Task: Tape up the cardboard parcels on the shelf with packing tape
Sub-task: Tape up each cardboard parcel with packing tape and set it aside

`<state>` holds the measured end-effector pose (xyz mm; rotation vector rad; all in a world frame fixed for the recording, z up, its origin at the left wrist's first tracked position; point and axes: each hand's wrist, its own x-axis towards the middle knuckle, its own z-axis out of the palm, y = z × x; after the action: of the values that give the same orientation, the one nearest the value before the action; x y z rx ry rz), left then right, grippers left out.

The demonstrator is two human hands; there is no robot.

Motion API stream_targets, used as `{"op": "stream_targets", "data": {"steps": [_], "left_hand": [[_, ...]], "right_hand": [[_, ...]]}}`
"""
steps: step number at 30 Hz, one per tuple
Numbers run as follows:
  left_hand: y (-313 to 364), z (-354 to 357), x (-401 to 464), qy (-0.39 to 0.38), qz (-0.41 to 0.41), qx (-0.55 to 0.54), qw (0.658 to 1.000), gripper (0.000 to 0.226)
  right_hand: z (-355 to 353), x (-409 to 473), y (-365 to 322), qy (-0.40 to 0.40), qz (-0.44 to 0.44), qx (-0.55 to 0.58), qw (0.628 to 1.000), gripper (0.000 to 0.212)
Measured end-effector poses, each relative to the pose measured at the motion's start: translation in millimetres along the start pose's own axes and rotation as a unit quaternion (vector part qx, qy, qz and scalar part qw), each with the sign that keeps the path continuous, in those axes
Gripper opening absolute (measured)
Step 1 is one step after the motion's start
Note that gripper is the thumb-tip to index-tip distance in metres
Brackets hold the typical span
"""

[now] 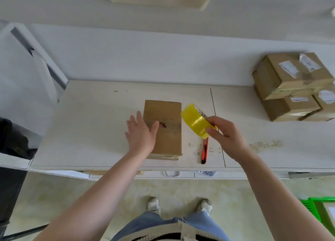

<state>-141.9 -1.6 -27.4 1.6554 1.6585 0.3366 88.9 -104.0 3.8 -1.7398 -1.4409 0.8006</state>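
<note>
White shelf point(90, 132) is carrying everything. We're laying our left hand point(140, 132) flat, fingers spread, on the cardboard parcel point(167, 132) mid-shelf; our right hand point(223, 133) is pinching the yellow tape roll point(194, 121) above a red cutter point(204, 152). Stacked parcels point(293, 86) are sitting far right.

packing room: stacked labelled parcels point(293, 84), shelf point(90, 132)

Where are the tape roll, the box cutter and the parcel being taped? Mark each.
tape roll point(194, 120), head view, yellow outer band.
box cutter point(205, 151), head view, red handle.
parcel point(168, 141), head view, top face.
</note>
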Motion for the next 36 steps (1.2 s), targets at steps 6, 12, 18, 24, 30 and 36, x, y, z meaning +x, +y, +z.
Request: {"op": "stream_targets", "data": {"steps": [6,12,18,24,30,36], "left_hand": [[36,-28,-32,-0.138,0.225,-0.237,0.935,0.061],[25,-33,-24,-0.075,0.053,-0.357,0.93,0.029],[15,-46,-19,-0.116,0.033,-0.381,0.917,0.029],[11,-48,-20,-0.123,-0.003,-0.406,0.905,0.022],[19,-48,-19,-0.114,-0.021,-0.434,0.893,0.016],[16,-52,-17,-0.138,0.012,-0.372,0.918,0.015]], "right_hand": [[8,-7,-25,-0.09,-0.03,0.049,0.994,0.021],[18,-10,-28,-0.14,-0.027,0.096,0.985,0.017],[22,-7,-36,-0.166,-0.04,0.131,0.977,0.013],[19,1,-47,-0.131,-0.024,0.12,0.984,0.018],[20,13,-53,-0.097,-0.012,0.123,0.988,0.051],[19,19,-55,-0.07,-0.015,0.083,0.994,0.048]]}}
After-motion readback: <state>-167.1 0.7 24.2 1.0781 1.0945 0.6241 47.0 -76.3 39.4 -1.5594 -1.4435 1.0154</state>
